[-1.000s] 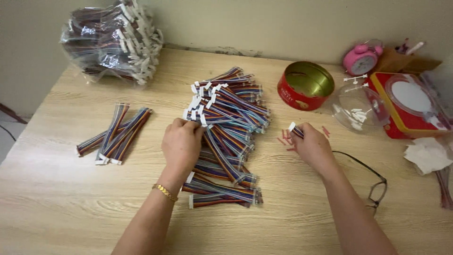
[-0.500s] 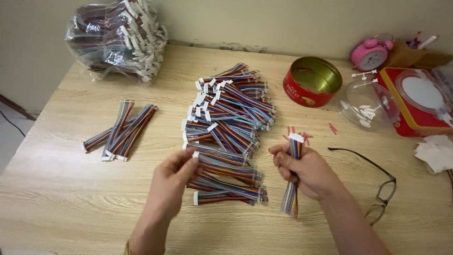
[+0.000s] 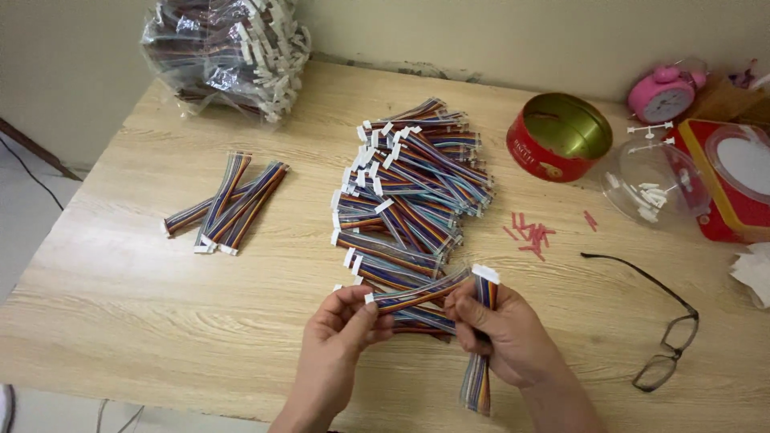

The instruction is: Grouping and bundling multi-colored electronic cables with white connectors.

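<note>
- Right hand (image 3: pixel 505 337) closed around a rainbow ribbon cable (image 3: pixel 480 353), held roughly upright; white connector at the top end, loose end hanging below the palm
- Left hand (image 3: pixel 341 333) pinching, thumb against fingers, the white-plugged end of a second ribbon cable (image 3: pixel 417 293), lying slanted across to the right hand's fingers
- Both hands low in the view, close together, just in front of the near end of the main cable pile
- Large pile of ribbon cables (image 3: pixel 409 192) stacked crosswise at table centre, white connectors mostly on the left side, reaching from near the hands toward the far edge
- Small group of cables (image 3: pixel 228 204) laid side by side, well apart to the left of the pile
- Clear plastic bag of cables (image 3: pixel 228 52) at the far left corner, against the wall
- Scatter of small red pieces (image 3: pixel 531 232) just right of the pile
- Red round tin (image 3: pixel 557 136), open, gold inside, beyond the red pieces
- Clear plastic container (image 3: pixel 654 188) holding small white parts, right of the tin
- Pink alarm clock (image 3: pixel 662 90) at the far right, near the wall
- Red box with white oval window (image 3: pixel 734 188) at the right edge
- Black-framed glasses (image 3: pixel 662 353) lying folded open on the wooden table (image 3: pixel 120 305), right of the right hand
</note>
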